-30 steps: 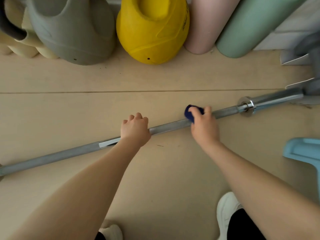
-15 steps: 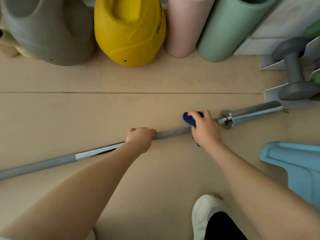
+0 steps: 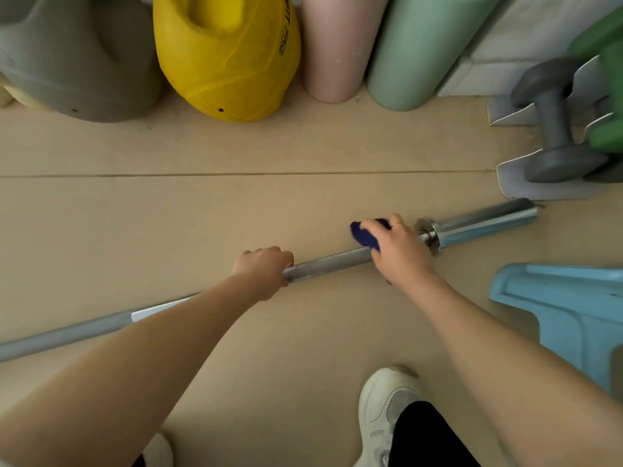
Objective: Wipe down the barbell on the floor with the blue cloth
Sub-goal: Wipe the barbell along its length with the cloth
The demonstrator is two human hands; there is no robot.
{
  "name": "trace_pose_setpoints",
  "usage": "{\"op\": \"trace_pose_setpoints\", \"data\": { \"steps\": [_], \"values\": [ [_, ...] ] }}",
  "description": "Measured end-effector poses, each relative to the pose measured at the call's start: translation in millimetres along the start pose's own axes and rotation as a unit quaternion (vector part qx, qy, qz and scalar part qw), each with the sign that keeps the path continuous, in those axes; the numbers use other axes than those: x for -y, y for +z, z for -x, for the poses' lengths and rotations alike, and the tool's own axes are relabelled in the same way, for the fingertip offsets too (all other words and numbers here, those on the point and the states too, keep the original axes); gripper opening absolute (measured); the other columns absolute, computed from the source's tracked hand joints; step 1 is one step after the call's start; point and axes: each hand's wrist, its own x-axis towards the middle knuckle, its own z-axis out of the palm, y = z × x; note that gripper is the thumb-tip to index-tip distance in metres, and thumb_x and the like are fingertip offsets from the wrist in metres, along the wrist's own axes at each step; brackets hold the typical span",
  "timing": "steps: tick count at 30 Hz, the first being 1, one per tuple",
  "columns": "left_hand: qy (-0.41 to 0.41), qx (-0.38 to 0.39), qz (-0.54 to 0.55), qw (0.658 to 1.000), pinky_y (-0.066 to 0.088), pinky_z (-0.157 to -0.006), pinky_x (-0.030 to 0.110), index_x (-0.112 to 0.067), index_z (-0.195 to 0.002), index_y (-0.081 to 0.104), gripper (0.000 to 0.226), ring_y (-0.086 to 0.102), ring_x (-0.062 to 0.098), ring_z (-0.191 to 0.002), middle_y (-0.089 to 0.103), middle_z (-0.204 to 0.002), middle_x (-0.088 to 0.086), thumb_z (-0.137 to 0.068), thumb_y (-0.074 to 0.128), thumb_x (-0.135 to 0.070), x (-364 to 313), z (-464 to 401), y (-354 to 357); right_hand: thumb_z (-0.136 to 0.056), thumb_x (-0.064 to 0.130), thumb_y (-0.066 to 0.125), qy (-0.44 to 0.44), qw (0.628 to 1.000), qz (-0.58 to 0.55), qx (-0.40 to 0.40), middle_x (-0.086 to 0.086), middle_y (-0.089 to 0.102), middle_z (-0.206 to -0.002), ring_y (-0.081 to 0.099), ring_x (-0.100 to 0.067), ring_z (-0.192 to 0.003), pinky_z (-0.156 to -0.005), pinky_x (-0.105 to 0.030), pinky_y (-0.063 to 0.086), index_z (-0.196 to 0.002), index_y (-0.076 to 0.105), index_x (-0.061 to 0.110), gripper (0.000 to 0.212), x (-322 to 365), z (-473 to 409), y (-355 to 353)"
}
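Two bare hands work a barbell lying on a tan floor, seen from the head cam. Bar's long axis runs diagonally: lower-left frame edge up to the right, chrome sleeve end pointing toward a grey dumbbell in a white rack at right.

L hand is curled over the shaft at mid-frame, knuckles up, gripping the knurled section. R hand is wrapped round a dark blue cloth, pressing it onto the bar just inside the collar; cloth bunches out at the thumb side & a ring shows on one finger. Both hands sit on the bar's right half, apart, w/ bare knurling between them.

Along the wall at top, l. to r.: grey bag, yellow bag, pink roller, green roller. Light-blue plastic piece lies at right, near the R forearm. White shoe stands on the floor below the bar.
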Motion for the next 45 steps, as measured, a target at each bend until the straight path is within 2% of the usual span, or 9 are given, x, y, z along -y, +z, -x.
{"op": "trace_pose_setpoints", "data": {
  "steps": [4, 11, 17, 23, 28, 31, 36, 43, 45],
  "values": [
    [0.014, -0.032, -0.008, 0.999, 0.040, -0.088, 0.034, -0.022, -0.126, 0.046, 0.031, 0.052, 0.025, -0.112, 0.052, -0.120, 0.004, -0.096, 0.047, -0.029, 2, 6, 5, -0.086, 0.010, 0.055, 0.154, 0.987, 0.020, -0.052, -0.019, 0.045, -0.114, 0.054, -0.040, -0.095, -0.070, -0.040, 0.045, -0.123, 0.051, 0.020, 0.039, -14, 3, -8],
    [-0.011, -0.039, -0.007, 0.999, 0.039, -0.088, 0.033, -0.022, -0.132, 0.038, 0.038, 0.055, 0.024, -0.111, 0.058, -0.120, 0.002, -0.095, 0.047, -0.017, 5, -4, 2, -0.085, 0.011, 0.056, -0.024, 0.999, -0.021, 0.027, -0.013, 0.045, -0.118, 0.057, -0.037, -0.094, -0.075, -0.039, 0.049, -0.125, 0.051, 0.026, 0.043, 46, 4, 2],
    [-0.047, -0.077, 0.036, 0.995, 0.039, -0.090, 0.033, -0.015, -0.126, 0.047, 0.033, 0.053, 0.026, -0.113, 0.055, -0.125, 0.005, -0.099, 0.040, -0.032, 18, 4, -5, -0.086, 0.007, 0.053, 0.106, 0.994, -0.009, -0.022, -0.017, 0.042, -0.116, 0.055, -0.041, -0.092, -0.069, -0.040, 0.048, -0.127, 0.045, 0.022, 0.044, 37, -5, 2],
    [-0.023, -0.043, 0.100, 0.994, 0.039, -0.099, 0.036, -0.019, -0.132, 0.044, 0.050, 0.048, 0.024, -0.119, 0.051, -0.130, 0.002, -0.088, 0.059, -0.038, 45, 11, -15, -0.086, 0.011, 0.055, -0.069, 0.988, -0.126, 0.056, -0.012, 0.041, -0.119, 0.058, -0.034, -0.090, -0.075, -0.040, 0.053, -0.124, 0.049, 0.025, 0.041, 114, 0, 17],
    [-0.070, -0.047, 0.027, 0.996, 0.038, -0.099, 0.035, -0.016, -0.133, 0.038, 0.057, 0.041, 0.024, -0.123, 0.044, -0.132, 0.004, -0.086, 0.064, -0.035, 70, 35, 9, -0.088, 0.011, 0.054, 0.081, 0.993, -0.090, -0.001, -0.016, 0.040, -0.120, 0.054, -0.038, -0.098, -0.079, -0.042, 0.050, -0.127, 0.045, 0.021, 0.041, 103, -14, 26],
    [-0.122, -0.079, 0.011, 0.989, 0.039, -0.091, 0.033, -0.012, -0.123, 0.044, 0.045, 0.045, 0.024, -0.115, 0.047, -0.123, 0.006, -0.088, 0.059, -0.036, 87, 43, 12, -0.087, 0.007, 0.052, 0.051, 0.996, -0.075, 0.025, -0.017, 0.038, -0.120, 0.053, -0.039, -0.098, -0.081, -0.042, 0.049, -0.127, 0.043, 0.021, 0.044, 133, -2, 33],
    [-0.078, -0.090, 0.012, 0.993, 0.037, -0.091, 0.031, -0.015, -0.121, 0.046, 0.046, 0.045, 0.022, -0.116, 0.048, -0.122, 0.003, -0.084, 0.065, -0.033, 90, 40, 14, -0.088, 0.006, 0.050, -0.091, 0.982, -0.140, 0.085, -0.017, 0.039, -0.118, 0.053, -0.036, -0.094, -0.077, -0.041, 0.048, -0.130, 0.043, 0.019, 0.044, 201, 15, 50],
    [-0.061, -0.148, 0.043, 0.986, 0.037, -0.090, 0.031, -0.017, -0.124, 0.047, 0.042, 0.047, 0.022, -0.114, 0.049, -0.122, 0.001, -0.087, 0.061, -0.033, 101, 40, 26, -0.087, 0.011, 0.054, 0.042, 0.997, -0.060, 0.002, -0.018, 0.045, -0.116, 0.051, -0.037, -0.099, -0.080, -0.041, 0.048, -0.131, 0.042, 0.019, 0.046, 155, -15, 45],
    [-0.051, -0.159, 0.034, 0.985, 0.037, -0.089, 0.030, -0.018, -0.124, 0.047, 0.041, 0.048, 0.022, -0.112, 0.050, -0.121, 0.000, -0.089, 0.059, -0.035, 104, 37, 24, -0.087, 0.008, 0.055, 0.020, 0.997, -0.076, 0.013, -0.018, 0.043, -0.118, 0.050, -0.036, -0.099, -0.082, -0.041, 0.047, -0.134, 0.039, 0.018, 0.051, 174, -12, 49]
  ]
}}
